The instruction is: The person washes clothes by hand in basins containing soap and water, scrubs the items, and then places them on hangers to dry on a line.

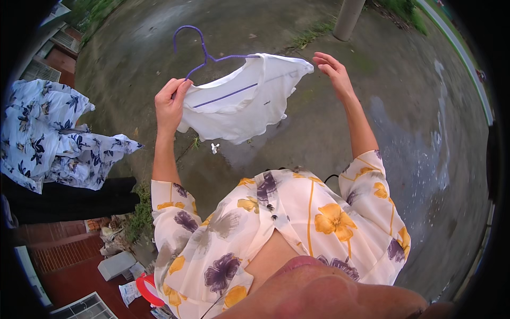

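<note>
White thin-cloth top [239, 122] on a slim purple hanger [203, 44], held up over grey concrete ground [319, 130].
The left hand [170, 103] pinches hanger and top at one shoulder; the right hand [337, 75] is loosely spread, just beside the other shoulder. Low at left, a round red-rimmed object [142, 290], possibly a basin, is partly hidden; its contents cannot be told.

The person wears a loose, cream blouse [295, 212] printed with orange-yellow flowers [336, 219], dark purple blooms [222, 271] and greyish ones; small dark buttons [270, 208] run along its front, above an open neckline; its sleeves [366, 178] are wide and short; the left hand [170, 103] and right hand [337, 74] are bare.
</note>
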Demonstrator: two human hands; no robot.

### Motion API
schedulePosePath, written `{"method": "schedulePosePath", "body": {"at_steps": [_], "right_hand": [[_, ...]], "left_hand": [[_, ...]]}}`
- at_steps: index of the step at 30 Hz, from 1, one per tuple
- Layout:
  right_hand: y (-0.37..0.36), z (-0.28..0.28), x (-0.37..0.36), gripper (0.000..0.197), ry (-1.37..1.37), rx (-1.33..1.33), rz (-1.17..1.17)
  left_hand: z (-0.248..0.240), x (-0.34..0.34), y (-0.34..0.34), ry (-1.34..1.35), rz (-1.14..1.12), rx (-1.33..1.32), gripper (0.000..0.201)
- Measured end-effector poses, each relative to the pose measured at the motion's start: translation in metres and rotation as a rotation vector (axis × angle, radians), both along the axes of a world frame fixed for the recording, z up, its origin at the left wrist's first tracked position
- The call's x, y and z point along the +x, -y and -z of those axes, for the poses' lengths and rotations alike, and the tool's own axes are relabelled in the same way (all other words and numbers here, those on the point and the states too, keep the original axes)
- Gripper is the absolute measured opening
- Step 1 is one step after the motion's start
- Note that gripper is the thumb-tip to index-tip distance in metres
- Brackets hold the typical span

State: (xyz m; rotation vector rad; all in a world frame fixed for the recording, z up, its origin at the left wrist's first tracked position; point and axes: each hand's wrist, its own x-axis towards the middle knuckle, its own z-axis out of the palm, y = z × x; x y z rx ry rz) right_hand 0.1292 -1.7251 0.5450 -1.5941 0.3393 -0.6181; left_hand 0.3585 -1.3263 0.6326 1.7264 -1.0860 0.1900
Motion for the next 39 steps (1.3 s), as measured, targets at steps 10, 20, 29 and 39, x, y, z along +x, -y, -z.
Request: {"method": "schedulePosePath", "body": {"at_steps": [10, 20, 29, 39], "right_hand": [[-0.05, -0.048, 0.022, 0.031, -0.018, -0.375, -0.048], [-0.092, -0.105, 0.052, 0.024, 0.058, -0.747, -0.236], [-0.079, -0.082, 0.056, 0.024, 0.025, -0.466, -0.168], [-0.071, -0.072, 0.058, 0.023, -0.005, -0.366, -0.22]], "left_hand": [[-0.002, 0.002, 0.003, -0.004, -0.004, -0.021, 0.015], [0.0, 0.003, 0.005, 0.042, 0.035, -0.031, 0.012], [0.007, 0.04, -0.034, -0.401, 0.118, -0.054, 0.042], [0.032, 0.048, -0.056, -0.131, -0.017, 0.206, 0.021]]}}
